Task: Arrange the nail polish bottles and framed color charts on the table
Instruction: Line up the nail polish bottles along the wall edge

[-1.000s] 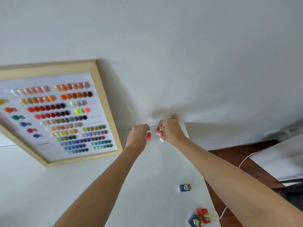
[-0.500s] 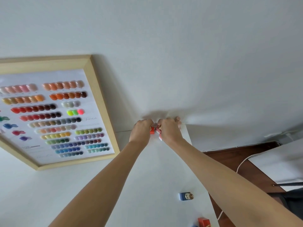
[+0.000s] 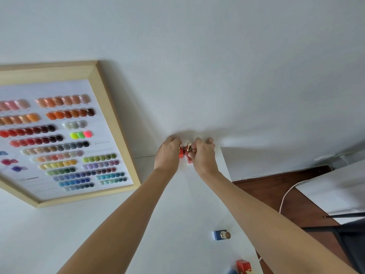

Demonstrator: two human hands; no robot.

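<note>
Near edge: red bottle [image 3: 244,266], cut off by frame, w/ a blue one barely showing beside it. Mid-table: blue bottle [image 3: 220,234] lying on its side, cap pointing right, nearer your right arm. Far edge, at the wall: your left hand [image 3: 167,155] pinches an orange-red bottle [image 3: 181,154]; your right hand [image 3: 203,156] grips a pink bottle [image 3: 189,159], upright, gold cap up. The two bottles sit just beside each other; contact hidden by fingers. Framed chart [image 3: 65,135] leans on wall at left, cut off.

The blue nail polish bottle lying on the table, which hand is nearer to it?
Right. The right hand is up at the table's far edge, beyond the blue bottle; the left hand is beside it, further left.
</note>
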